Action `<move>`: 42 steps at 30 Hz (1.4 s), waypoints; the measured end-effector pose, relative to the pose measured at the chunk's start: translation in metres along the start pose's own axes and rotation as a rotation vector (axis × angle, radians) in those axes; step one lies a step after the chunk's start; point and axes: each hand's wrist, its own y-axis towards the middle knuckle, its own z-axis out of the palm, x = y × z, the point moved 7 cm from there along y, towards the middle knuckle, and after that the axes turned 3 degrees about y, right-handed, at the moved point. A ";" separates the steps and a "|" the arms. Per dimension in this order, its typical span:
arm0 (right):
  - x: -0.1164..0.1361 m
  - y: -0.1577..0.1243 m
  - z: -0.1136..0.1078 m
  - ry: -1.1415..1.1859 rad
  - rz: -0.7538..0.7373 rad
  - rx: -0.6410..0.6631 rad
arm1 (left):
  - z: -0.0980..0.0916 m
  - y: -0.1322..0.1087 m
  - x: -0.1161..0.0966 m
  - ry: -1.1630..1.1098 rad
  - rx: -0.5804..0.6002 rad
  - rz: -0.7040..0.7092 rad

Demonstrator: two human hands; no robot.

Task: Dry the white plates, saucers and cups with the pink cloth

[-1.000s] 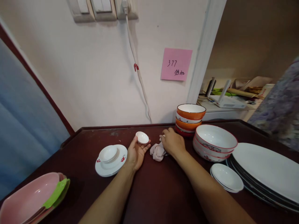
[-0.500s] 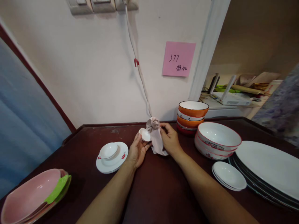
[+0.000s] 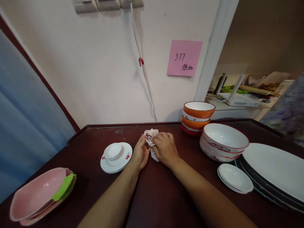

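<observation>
Two bare hands work close together above the dark red-brown tabletop (image 3: 156, 199); the left hand (image 3: 141, 154) holds a small white dish (image 3: 145, 135) by its edge, thumb near the rim, fingers curled beneath; the right hand (image 3: 167, 149) is closed around a bunched pale pink cloth (image 3: 154, 132) and presses it into the dish, with a loose end of the cloth hanging below the fingers; how much of the dish's inside is covered cannot be told, as cloth and fingers hide most of it.

Just left of the left hand, white floral plates (image 3: 114, 168) lie stacked, with a small white bowl (image 3: 113, 150) sitting on top; farther left and nearer the front are nested pink oval dishes (image 3: 38, 190) with a green leaf-shaped end (image 3: 63, 188).

On the right side, a stack of orange and white bowls (image 3: 199, 111) stands near the wall (image 3: 106, 69); in front of it are stacked red-rimmed white bowls (image 3: 224, 146); small white saucers (image 3: 235, 178) lie nearer the front, beside a pile of large white plates (image 3: 273, 167); a pink sticky note (image 3: 185, 58) marked 377 is on the wall.
</observation>
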 end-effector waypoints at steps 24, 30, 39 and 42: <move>-0.006 0.007 0.003 0.413 0.071 -0.174 | 0.007 -0.003 -0.001 0.015 0.009 0.016; -0.010 0.000 0.006 0.174 -0.082 -0.009 | 0.003 -0.001 0.001 -0.026 -0.044 -0.030; -0.018 0.006 0.006 0.154 -0.034 -0.068 | 0.009 -0.003 0.005 0.015 -0.019 -0.066; -0.017 0.006 0.007 0.123 -0.017 -0.093 | 0.004 -0.002 0.008 -0.004 -0.059 -0.067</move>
